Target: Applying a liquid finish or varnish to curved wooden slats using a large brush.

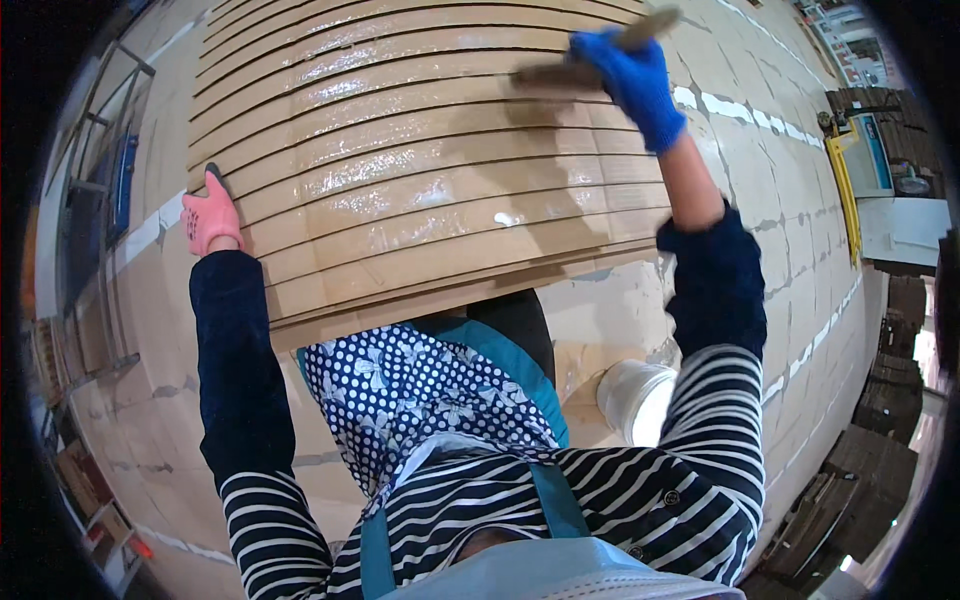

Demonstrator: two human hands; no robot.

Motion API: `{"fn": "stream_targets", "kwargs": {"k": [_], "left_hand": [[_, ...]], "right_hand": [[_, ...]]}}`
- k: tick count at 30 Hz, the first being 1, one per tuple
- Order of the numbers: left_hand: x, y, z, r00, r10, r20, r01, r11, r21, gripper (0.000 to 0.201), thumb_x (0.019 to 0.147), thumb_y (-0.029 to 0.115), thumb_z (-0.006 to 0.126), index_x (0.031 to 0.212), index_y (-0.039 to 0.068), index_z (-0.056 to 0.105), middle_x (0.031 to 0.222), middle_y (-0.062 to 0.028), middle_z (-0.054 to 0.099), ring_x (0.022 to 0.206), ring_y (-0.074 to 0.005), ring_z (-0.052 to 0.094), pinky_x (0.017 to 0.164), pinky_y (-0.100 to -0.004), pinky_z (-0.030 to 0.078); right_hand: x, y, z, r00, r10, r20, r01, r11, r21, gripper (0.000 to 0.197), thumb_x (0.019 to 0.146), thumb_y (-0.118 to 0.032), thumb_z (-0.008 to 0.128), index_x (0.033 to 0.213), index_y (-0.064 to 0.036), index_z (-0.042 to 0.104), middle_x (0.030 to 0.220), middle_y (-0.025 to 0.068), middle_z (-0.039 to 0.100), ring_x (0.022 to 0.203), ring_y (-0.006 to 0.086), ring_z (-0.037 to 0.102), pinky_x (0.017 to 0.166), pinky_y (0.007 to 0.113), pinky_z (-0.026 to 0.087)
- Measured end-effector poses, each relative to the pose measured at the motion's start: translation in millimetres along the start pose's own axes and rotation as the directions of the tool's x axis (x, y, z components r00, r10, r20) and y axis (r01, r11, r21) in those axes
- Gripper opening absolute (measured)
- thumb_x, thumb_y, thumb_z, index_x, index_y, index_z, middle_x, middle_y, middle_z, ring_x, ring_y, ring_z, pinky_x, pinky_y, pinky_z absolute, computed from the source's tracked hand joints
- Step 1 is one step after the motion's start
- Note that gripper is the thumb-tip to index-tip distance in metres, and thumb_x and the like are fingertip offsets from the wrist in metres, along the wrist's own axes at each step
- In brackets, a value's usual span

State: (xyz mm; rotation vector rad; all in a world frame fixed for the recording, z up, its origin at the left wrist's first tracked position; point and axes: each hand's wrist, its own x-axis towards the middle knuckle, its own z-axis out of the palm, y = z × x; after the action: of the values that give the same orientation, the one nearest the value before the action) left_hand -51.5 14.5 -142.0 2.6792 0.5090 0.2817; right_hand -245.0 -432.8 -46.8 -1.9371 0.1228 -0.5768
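Note:
A fan of overlapping brown cardboard sheets (420, 215) lies before me, their edges stepped in rows. Glossy wet streaks cover much of the exposed strips. My left hand (212, 213), in a pink glove with a dark fingertip, grips the left edge of the sheets; some of its fingers are hidden. In a blue glove, my right hand (632, 82) is closed around the handle of a brush (560, 80) over the far right part of the sheets. Motion blurs the brush, so whether its bristles touch the cardboard cannot be made out.
A white bucket (625, 395) stands by my right side, below the sheets. To the right are a yellow bar (843, 195) and stacks of dark cardboard (850, 490). Metal frames (95, 170) stand at the left. White lines cross the worn floor (790, 250).

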Motion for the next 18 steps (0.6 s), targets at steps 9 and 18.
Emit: {"fn": "stream_targets", "kwargs": {"k": [9, 18], "left_hand": [[10, -7, 10, 0.996, 0.060, -0.060, -0.059, 0.998, 0.027, 0.078, 0.078, 0.064, 0.035, 0.121, 0.000, 0.042, 0.118, -0.0218, 0.049, 0.109, -0.0340, 0.047, 0.089, -0.0425, 0.037], [13, -7, 11, 0.997, 0.067, -0.041, -0.066, 0.997, 0.028, 0.076, 0.079, 0.063, 0.036, 0.119, -0.001, 0.044, 0.117, -0.0228, 0.049, 0.108, -0.0351, 0.047, 0.090, -0.0426, 0.037]], "right_hand": [[-29, 29, 10, 0.991, 0.137, 0.000, -0.136, 0.984, 0.112, 0.015, 0.079, -0.015, 0.062, 0.074, -0.0005, 0.062, 0.070, 0.0042, 0.061, 0.067, 0.0102, 0.057, 0.061, 0.025, 0.046], [-113, -42, -6, 0.959, 0.254, 0.122, -0.274, 0.941, 0.196, 0.011, 0.077, -0.009, 0.062, 0.085, -0.0017, 0.062, 0.076, 0.0048, 0.062, 0.068, 0.0097, 0.057, 0.060, 0.023, 0.045]]}}
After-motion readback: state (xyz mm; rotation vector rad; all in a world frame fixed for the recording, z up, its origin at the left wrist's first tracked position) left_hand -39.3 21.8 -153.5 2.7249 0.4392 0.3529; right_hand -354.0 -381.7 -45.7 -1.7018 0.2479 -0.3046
